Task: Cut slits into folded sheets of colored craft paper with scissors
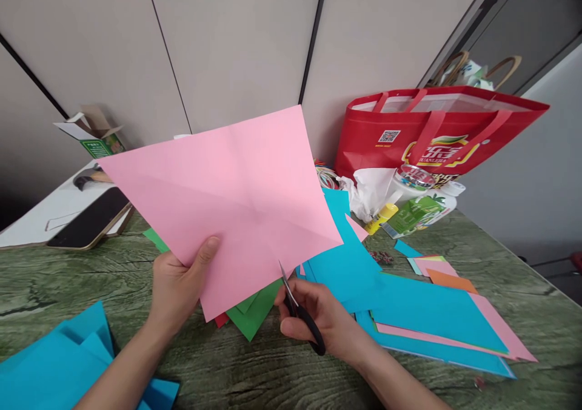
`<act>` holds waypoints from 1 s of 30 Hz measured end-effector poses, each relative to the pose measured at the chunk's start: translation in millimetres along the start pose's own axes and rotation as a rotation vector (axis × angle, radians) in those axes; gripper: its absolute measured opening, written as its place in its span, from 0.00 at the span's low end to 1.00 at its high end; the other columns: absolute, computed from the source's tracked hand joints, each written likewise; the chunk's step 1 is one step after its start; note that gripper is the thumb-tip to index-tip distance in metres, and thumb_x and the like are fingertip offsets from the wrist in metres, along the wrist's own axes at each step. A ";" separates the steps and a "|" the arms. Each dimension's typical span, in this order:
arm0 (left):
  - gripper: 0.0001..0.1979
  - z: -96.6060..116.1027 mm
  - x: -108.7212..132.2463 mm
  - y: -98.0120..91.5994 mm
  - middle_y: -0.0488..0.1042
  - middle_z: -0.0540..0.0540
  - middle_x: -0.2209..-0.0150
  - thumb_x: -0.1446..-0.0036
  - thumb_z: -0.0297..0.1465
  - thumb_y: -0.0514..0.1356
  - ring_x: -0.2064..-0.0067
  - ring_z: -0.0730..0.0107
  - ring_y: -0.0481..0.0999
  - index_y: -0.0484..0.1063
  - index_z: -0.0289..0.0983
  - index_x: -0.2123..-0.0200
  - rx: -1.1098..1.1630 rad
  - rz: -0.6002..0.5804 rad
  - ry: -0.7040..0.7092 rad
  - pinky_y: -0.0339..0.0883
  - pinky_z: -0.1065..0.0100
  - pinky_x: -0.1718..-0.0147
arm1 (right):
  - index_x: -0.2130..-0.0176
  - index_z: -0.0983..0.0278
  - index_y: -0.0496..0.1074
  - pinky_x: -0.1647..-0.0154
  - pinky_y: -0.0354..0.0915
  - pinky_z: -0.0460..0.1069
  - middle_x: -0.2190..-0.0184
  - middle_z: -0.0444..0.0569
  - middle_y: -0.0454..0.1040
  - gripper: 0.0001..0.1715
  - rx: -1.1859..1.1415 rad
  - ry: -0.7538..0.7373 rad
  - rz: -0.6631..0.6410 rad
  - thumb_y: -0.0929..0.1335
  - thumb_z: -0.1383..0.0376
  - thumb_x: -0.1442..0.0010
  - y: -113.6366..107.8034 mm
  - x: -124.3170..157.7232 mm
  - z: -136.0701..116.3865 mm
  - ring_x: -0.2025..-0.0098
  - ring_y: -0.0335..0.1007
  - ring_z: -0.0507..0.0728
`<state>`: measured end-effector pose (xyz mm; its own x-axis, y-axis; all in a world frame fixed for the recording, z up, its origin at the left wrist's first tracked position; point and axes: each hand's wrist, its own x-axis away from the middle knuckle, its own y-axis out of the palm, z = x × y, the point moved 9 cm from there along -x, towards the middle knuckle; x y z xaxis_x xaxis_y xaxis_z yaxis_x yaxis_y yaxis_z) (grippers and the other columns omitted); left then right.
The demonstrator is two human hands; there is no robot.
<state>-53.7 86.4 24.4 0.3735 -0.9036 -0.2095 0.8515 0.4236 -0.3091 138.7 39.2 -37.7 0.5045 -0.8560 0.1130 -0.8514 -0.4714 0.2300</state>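
A large sheet of pink paper (236, 198), faintly creased, is raised above the table. My left hand (182, 282) pinches its lower left edge, thumb on top. In my right hand (318, 313) is a pair of black-handled scissors (302, 319), fingers wrapped round the handles. The scissors' blades are at the sheet's lower edge, one blade tip showing over the paper. Whether the blades are fully closed I cannot tell. Green paper (254, 316) lies on the table beneath the sheet, with a bit of red showing beside it.
Blue sheets (436, 313) with pink ones spread at the right; more blue paper (59, 361) lies at front left. A phone (91, 219) rests at the left. Behind stand a red bag (386, 134), a yellow glue stick (381, 218) and white tissue (370, 188).
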 end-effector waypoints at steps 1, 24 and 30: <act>0.13 -0.2 0.2 0.1 0.74 0.50 0.81 0.59 0.40 0.62 0.80 0.71 0.67 0.72 0.36 0.84 0.003 -0.002 -0.002 0.59 0.73 0.88 | 0.66 0.65 0.64 0.76 0.52 0.44 0.77 0.40 0.61 0.18 0.001 -0.002 0.001 0.71 0.59 0.54 0.2 0.0 -0.3 0.76 0.53 0.48; 0.14 -2.8 -0.4 -1.0 0.71 0.50 0.83 0.60 0.40 0.62 0.81 0.71 0.66 0.70 0.36 0.86 -0.008 0.009 -0.016 0.58 0.73 0.88 | 0.69 0.66 0.64 0.80 0.53 0.43 0.80 0.39 0.61 0.17 -0.003 -0.003 0.028 0.71 0.58 0.54 -0.8 0.8 2.3 0.80 0.56 0.46; 0.14 -2.6 -0.5 -0.8 0.73 0.50 0.82 0.60 0.41 0.62 0.80 0.70 0.67 0.71 0.36 0.85 -0.006 0.017 -0.007 0.60 0.73 0.87 | 0.70 0.65 0.64 0.81 0.55 0.43 0.81 0.39 0.62 0.18 0.022 0.015 0.044 0.72 0.57 0.55 -2.3 0.6 4.6 0.82 0.58 0.46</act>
<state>-55.6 86.6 22.3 0.3902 -0.8968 -0.2085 0.8429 0.4390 -0.3112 140.3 38.7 -42.5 0.4685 -0.8728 0.1369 -0.8756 -0.4382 0.2031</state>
